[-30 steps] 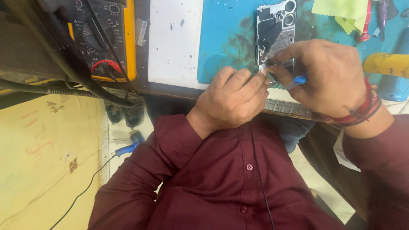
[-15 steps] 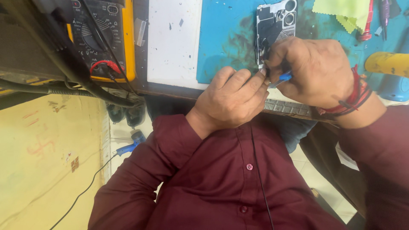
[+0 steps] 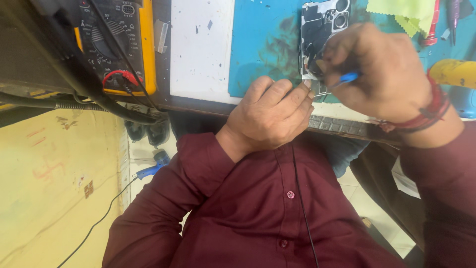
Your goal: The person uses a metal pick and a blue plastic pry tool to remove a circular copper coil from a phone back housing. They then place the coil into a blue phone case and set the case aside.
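Note:
An opened phone [image 3: 321,30] with its back off lies on a blue work mat [image 3: 265,44] at the table's near edge. My left hand [image 3: 270,116] is curled at the table edge, its fingertips pressing the phone's lower corner. My right hand [image 3: 382,69] hovers over the phone's lower half and grips a thin tool with a blue handle [image 3: 348,77], its tip down among the phone's parts. A red thread band circles my right wrist. My right hand hides the lower part of the phone.
A yellow multimeter [image 3: 116,44] with red and black leads stands at the left. A white sheet [image 3: 201,47] lies beside the mat. A yellow-green cloth [image 3: 404,12] and a yellow tool [image 3: 453,72] sit at the right. Black cables run along the left edge.
My right hand has shifted up and left over the phone with the blue-handled tool. My left hand has stayed at the phone's corner.

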